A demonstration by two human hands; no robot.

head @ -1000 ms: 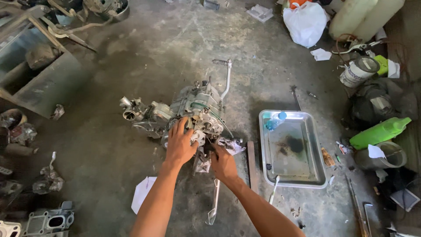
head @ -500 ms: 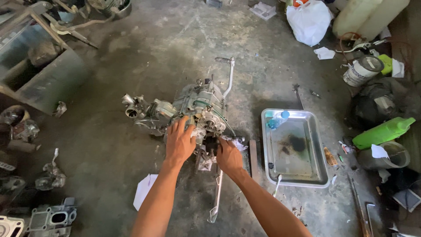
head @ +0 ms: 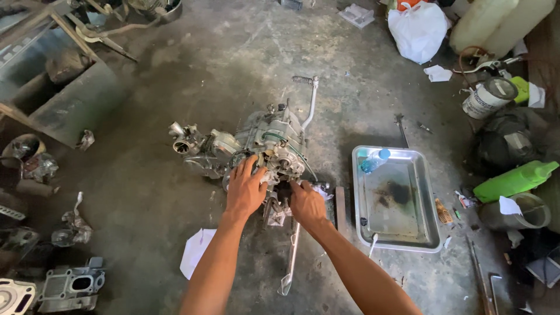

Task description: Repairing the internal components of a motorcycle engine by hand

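1. Engine: a lumpy block of cast grey metal, dull and grimy, with ribbed housings and round ports. It sits on the bare concrete floor, which is stained and scuffed. A thin bent lever with a ribbed tip rises from its far side.
2. A carburettor-like part with round openings juts from the engine's left end.
3. Your left hand lies palm down on the near face of the engine, fingers spread and pressed against the metal. It is flat and open; it grips nothing that shows.
4. Your right hand is just beside the left, at the engine's near right corner. Its fingers curl down toward a dark recess in the casing. You cannot tell whether they pinch anything; the fingertips are hidden.
5. Both forearms reach forward from the bottom edge and close in toward the engine, the wrists near each other but apart.
6. The engine is directly ahead of both hands, touching the left, and at the fingertips of the right.
7. A long flat metal bar lies on the floor below your right hand, pointing toward you.
8. A rectangular metal tray, shiny with an oily dark smear, sits to the right of the engine, near your right hand but apart from it.
9. A folded white paper lies left of your left forearm.
10. A green plastic bottle lies on its side far right, well apart.
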